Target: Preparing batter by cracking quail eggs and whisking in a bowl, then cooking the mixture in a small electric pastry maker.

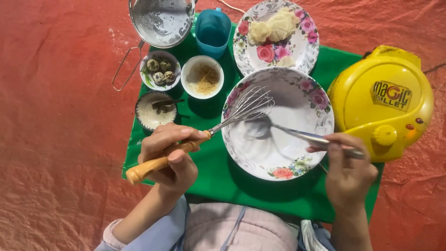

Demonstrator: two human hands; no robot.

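Note:
My left hand grips the wooden handle of a wire whisk, whose wires rest over the left rim of a large flowered bowl. My right hand holds a metal spoon by its handle, the spoon's bowl lying inside the flowered bowl. The bowl's inside shows a thin whitish smear. Both hands sit at the near side of a green mat.
Behind the bowl are a flowered plate with pale lumps, a blue cup, a metal sieve, a small bowl of speckled eggs, one of yellowish crumbs and one of white powder. A yellow round appliance stands right.

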